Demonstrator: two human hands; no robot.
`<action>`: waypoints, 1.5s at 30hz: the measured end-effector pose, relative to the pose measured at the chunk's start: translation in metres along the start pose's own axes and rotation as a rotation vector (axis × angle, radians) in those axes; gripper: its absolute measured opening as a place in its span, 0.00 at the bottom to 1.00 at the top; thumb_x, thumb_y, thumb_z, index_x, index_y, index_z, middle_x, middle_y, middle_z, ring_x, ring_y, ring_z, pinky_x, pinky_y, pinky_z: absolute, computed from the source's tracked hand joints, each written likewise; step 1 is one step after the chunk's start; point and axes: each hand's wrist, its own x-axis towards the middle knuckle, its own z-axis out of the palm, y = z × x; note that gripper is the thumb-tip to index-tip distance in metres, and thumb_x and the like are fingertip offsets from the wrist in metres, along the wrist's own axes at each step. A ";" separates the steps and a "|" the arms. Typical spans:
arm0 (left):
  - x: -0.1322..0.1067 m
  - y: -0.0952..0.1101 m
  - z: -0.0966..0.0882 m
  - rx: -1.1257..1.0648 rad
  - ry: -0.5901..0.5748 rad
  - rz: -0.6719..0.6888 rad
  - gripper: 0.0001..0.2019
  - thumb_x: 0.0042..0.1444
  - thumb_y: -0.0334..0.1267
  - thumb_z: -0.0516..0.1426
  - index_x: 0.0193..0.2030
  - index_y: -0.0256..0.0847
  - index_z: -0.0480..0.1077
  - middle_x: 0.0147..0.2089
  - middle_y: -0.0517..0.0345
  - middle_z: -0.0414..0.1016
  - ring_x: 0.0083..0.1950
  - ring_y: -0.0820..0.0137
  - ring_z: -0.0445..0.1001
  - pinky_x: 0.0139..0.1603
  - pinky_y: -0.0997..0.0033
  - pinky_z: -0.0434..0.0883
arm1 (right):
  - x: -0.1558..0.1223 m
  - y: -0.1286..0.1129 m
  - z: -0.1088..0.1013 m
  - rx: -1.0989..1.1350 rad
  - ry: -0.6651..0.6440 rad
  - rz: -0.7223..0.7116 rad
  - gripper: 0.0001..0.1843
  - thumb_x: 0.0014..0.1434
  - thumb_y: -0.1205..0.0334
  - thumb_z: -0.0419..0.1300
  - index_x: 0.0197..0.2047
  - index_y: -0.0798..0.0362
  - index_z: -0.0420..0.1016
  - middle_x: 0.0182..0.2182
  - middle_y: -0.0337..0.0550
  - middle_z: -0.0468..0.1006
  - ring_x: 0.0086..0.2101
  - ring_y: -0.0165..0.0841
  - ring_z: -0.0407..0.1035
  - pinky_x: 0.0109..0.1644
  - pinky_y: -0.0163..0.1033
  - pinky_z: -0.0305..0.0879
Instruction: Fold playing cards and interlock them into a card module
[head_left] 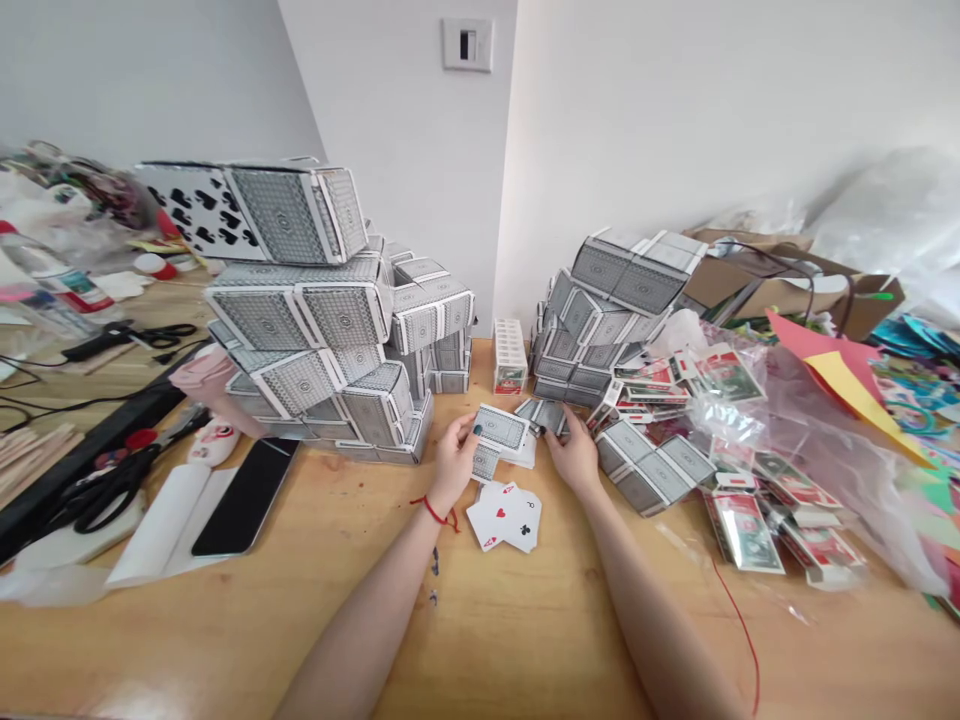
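My left hand (454, 458) is closed on grey-backed playing cards (501, 428), pinched between thumb and fingers. To its right, my right hand (577, 458) grips more grey-backed playing cards (552, 414) low over the table. A loose pile of face-up cards (501, 515) lies just in front of my hands, an ace of hearts on top. Folded card boxes are stacked into a tall structure (307, 310) on the left and a lower one (611, 320) on the right. Beside my right wrist rests a separate block of card boxes (651, 468).
Red-and-green card packs (742, 530) lie scattered on the right, with plastic wrap and coloured paper (855, 390). A row of packs (509, 355) stands between the structures. At left are a black phone (246, 497), black scissors (112, 495), a glue gun (120, 338) and bottles.
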 end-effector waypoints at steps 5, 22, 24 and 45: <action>0.000 0.002 -0.002 0.030 0.020 -0.006 0.17 0.51 0.35 0.52 0.49 0.36 0.62 0.45 0.47 0.72 0.43 0.67 0.72 0.43 0.67 0.69 | -0.004 0.000 0.000 0.060 0.040 0.027 0.33 0.43 0.57 0.60 0.53 0.57 0.61 0.45 0.54 0.62 0.22 0.29 0.65 0.36 0.43 0.65; 0.003 -0.001 -0.002 0.094 0.069 0.004 0.14 0.48 0.34 0.55 0.42 0.35 0.63 0.40 0.49 0.72 0.40 0.69 0.72 0.40 0.70 0.68 | -0.022 -0.025 -0.003 1.100 -0.246 0.288 0.27 0.44 0.55 0.62 0.46 0.47 0.58 0.31 0.39 0.70 0.27 0.34 0.71 0.32 0.44 0.71; 0.003 -0.001 -0.002 0.084 0.079 -0.006 0.13 0.47 0.34 0.55 0.42 0.35 0.63 0.40 0.49 0.72 0.40 0.69 0.72 0.40 0.70 0.68 | -0.023 -0.030 -0.004 1.113 -0.282 0.302 0.29 0.43 0.55 0.63 0.49 0.47 0.58 0.35 0.41 0.70 0.29 0.34 0.71 0.34 0.45 0.71; 0.000 0.003 -0.003 0.065 0.045 0.010 0.18 0.50 0.33 0.53 0.48 0.38 0.58 0.30 0.58 0.70 0.29 0.75 0.69 0.29 0.77 0.65 | -0.023 -0.030 -0.006 1.176 -0.334 0.275 0.22 0.44 0.60 0.62 0.41 0.47 0.56 0.30 0.37 0.73 0.27 0.35 0.73 0.30 0.43 0.71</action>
